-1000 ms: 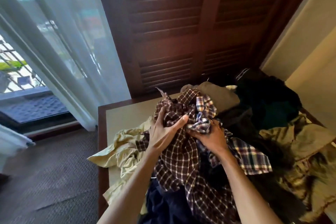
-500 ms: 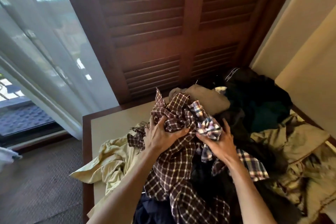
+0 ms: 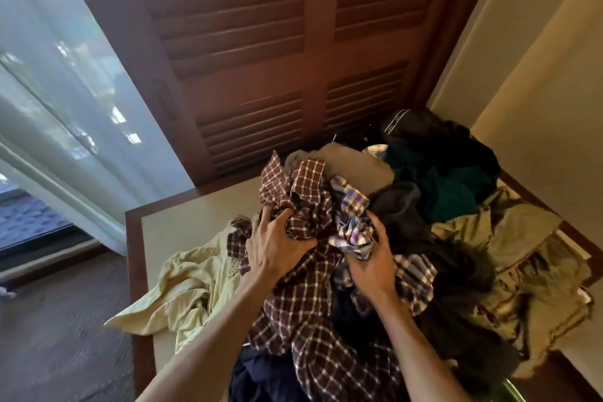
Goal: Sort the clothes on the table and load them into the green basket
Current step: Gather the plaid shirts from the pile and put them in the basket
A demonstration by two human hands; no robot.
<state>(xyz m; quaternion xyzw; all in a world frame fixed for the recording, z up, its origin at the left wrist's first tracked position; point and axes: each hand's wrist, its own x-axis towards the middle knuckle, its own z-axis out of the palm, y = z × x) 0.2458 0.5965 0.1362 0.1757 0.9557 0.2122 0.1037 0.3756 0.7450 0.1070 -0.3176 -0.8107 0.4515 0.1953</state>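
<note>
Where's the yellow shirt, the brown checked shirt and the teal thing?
yellow shirt (image 3: pixel 192 284), head view, crumpled middle at the table's left edge
brown checked shirt (image 3: pixel 310 313), head view, lower draped part
teal garment (image 3: pixel 456 192), head view, middle, far right of pile

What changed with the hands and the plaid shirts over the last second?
The left hand closed deeper into the brown plaid shirt, bunching it. The right hand still grips the lighter plaid shirt. The yellow garment and the dark pile stayed put.
</note>
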